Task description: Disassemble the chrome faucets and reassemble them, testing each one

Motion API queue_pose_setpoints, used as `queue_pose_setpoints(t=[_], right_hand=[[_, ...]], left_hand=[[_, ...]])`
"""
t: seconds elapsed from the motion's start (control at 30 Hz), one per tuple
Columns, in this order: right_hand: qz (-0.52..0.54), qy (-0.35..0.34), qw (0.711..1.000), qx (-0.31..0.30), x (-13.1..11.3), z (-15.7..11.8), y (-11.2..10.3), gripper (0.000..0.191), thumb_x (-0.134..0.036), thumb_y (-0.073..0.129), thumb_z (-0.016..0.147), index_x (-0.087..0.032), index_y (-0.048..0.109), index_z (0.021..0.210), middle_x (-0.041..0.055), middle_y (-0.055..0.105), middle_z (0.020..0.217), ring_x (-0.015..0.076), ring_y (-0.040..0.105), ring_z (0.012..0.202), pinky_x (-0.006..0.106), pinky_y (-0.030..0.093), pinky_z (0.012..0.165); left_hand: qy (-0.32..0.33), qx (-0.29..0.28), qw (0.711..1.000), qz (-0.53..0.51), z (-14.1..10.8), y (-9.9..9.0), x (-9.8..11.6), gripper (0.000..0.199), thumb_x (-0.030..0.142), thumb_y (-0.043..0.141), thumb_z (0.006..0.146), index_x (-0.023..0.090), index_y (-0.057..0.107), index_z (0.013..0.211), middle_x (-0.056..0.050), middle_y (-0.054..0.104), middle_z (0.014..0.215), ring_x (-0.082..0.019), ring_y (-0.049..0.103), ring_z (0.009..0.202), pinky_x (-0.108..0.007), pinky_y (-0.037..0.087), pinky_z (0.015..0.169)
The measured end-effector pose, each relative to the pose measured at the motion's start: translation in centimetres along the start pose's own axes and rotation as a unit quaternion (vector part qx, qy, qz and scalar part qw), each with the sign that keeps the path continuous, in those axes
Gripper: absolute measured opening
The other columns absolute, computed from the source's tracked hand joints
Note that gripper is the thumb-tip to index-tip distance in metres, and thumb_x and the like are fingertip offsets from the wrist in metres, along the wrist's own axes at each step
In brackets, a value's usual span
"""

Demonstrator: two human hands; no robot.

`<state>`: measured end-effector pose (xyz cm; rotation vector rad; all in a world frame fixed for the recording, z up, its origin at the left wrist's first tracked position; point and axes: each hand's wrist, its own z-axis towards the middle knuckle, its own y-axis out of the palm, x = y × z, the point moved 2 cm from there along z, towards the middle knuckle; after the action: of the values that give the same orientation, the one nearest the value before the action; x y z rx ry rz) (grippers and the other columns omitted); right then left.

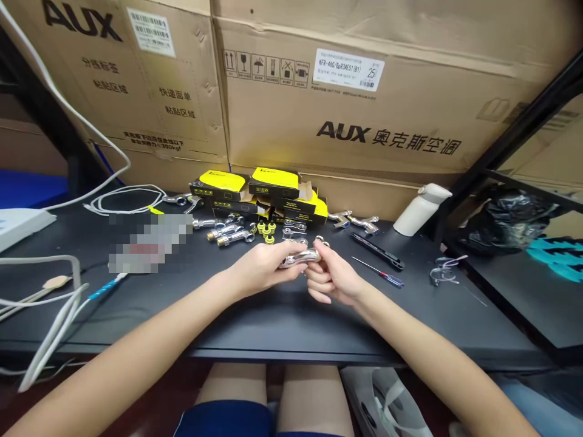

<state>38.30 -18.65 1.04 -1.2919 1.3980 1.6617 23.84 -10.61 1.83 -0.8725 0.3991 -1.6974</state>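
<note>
Both hands meet over the front middle of the dark desk. My left hand (260, 264) is closed around a shiny chrome tap body (298, 260), with the thumb on top and the fingers beneath. At its right end, my right hand (336, 276) has thumb and index finger pinched at the metal; whether a separate small part sits between them is hidden. Just behind lie chrome handles (294, 228) and small yellow plastic pieces (268, 230). To the left rest several chrome taps (234, 233) with brass-coloured threaded ends.
Yellow-and-black boxes (276, 179) are stacked at the back, before large cardboard cartons (273, 121). More chrome parts (362, 221), a black pen-like tool (377, 250), a screwdriver (385, 277), glasses (445, 270) and a white bottle (416, 212) lie or stand rightward. White cables (75, 285) run along the left.
</note>
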Motion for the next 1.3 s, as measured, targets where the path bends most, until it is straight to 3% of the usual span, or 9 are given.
queue_pose_setpoints(t=[0.1, 0.17, 0.33, 0.43, 0.57, 0.67, 0.87, 1.07, 1.3], right_hand=[[0.023, 0.014, 0.999, -0.038, -0.1, -0.3, 0.2, 0.052, -0.062, 0.047, 0.09, -0.02, 0.037, 0.061, -0.0132, 0.017, 0.044, 0.0034, 0.014, 0.032, 0.018, 0.035, 0.032], [0.034, 0.01, 0.999, -0.038, -0.1, -0.1, -0.1, 0.051, -0.063, 0.045, 0.091, -0.019, 0.043, 0.064, -0.0124, 0.023, 0.045, 0.0038, 0.017, 0.032, 0.019, 0.038, 0.033], [-0.005, -0.019, 0.998, 0.058, -0.5, 1.0, -2.3, 0.068, -0.074, 0.031, 0.087, -0.015, 0.063, 0.099, -0.0041, 0.051, 0.06, 0.0052, 0.031, 0.035, 0.023, 0.042, 0.037], [-0.117, -0.109, 0.964, 0.211, -1.0, 1.4, -4.0, 0.056, -0.068, 0.044, 0.086, -0.016, 0.063, 0.092, -0.0044, 0.049, 0.061, 0.0047, 0.031, 0.036, 0.022, 0.04, 0.037], [-0.244, -0.184, 0.906, 0.293, -0.7, 1.4, -4.8, 0.034, -0.051, 0.064, 0.081, -0.017, 0.06, 0.083, -0.0032, 0.056, 0.065, 0.0048, 0.039, 0.039, 0.021, 0.038, 0.04], [-0.294, -0.193, 0.892, 0.284, 0.0, 1.5, -4.8, 0.028, -0.046, 0.063, 0.083, -0.018, 0.059, 0.082, -0.0004, 0.062, 0.071, 0.0071, 0.047, 0.043, 0.022, 0.04, 0.043], [-0.426, -0.195, 0.84, 0.274, 0.1, 1.4, -5.0, 0.024, -0.041, 0.057, 0.087, -0.018, 0.062, 0.084, 0.0021, 0.063, 0.074, 0.0122, 0.054, 0.053, 0.026, 0.046, 0.051], [-0.547, -0.223, 0.769, 0.245, 0.1, 1.7, -4.7, 0.016, -0.028, 0.058, 0.085, -0.018, 0.067, 0.095, 0.0082, 0.063, 0.11, 0.0097, 0.052, 0.056, 0.032, 0.049, 0.068], [-0.61, -0.209, 0.729, 0.231, 1.0, 2.0, -5.0, 0.017, -0.023, 0.055, 0.087, -0.018, 0.068, 0.097, 0.0088, 0.061, 0.108, 0.0093, 0.048, 0.053, 0.032, 0.049, 0.066]], left_hand=[[0.137, 0.008, 0.978, 0.16, 0.1, -0.7, -0.1, 0.026, 0.032, 0.052, 0.092, 0.02, 0.056, 0.115, -0.002, 0.07, 0.078, -0.012, 0.063, 0.057, -0.02, 0.044, 0.053], [0.157, 0.001, 0.964, 0.213, 0.4, -1.6, -0.2, 0.024, 0.031, 0.052, 0.092, 0.021, 0.06, 0.112, -0.001, 0.07, 0.074, -0.012, 0.06, 0.053, -0.021, 0.041, 0.05], [-0.043, 0.02, 0.974, 0.223, 1.3, -6.2, -1.2, 0.018, 0.023, 0.054, 0.087, 0.021, 0.06, 0.104, -0.002, 0.072, 0.09, -0.014, 0.066, 0.072, -0.022, 0.045, 0.066], [-0.162, -0.082, 0.945, 0.272, 1.2, -7.7, -2.4, 0.017, 0.022, 0.056, 0.08, 0.021, 0.055, 0.097, -0.003, 0.069, 0.091, -0.02, 0.065, 0.079, -0.026, 0.043, 0.066], [-0.26, -0.254, 0.879, 0.307, 0.1, -6.8, -3.6, 0.014, 0.013, 0.05, 0.074, 0.021, 0.051, 0.086, -0.005, 0.064, 0.079, -0.023, 0.061, 0.071, -0.028, 0.033, 0.057], [-0.279, -0.296, 0.869, 0.281, -0.5, -5.5, -3.9, 0.015, 0.006, 0.047, 0.072, 0.02, 0.048, 0.075, -0.006, 0.062, 0.076, -0.023, 0.059, 0.071, -0.028, 0.029, 0.056], [-0.279, -0.314, 0.879, 0.226, -1.0, -4.5, -4.6, 0.014, 0.007, 0.05, 0.069, 0.021, 0.047, 0.067, -0.002, 0.059, 0.071, -0.018, 0.055, 0.064, -0.027, 0.032, 0.056], [-0.299, -0.309, 0.873, 0.232, -1.1, -4.7, -4.5, 0.012, 0.01, 0.056, 0.069, 0.02, 0.051, 0.066, -0.002, 0.061, 0.068, -0.019, 0.056, 0.064, -0.027, 0.032, 0.056], [-0.311, -0.232, 0.871, 0.302, 0.1, -4.8, -3.2, 0.015, 0.029, 0.055, 0.083, 0.018, 0.059, 0.073, -0.009, 0.068, 0.073, -0.027, 0.065, 0.071, -0.032, 0.041, 0.065]])
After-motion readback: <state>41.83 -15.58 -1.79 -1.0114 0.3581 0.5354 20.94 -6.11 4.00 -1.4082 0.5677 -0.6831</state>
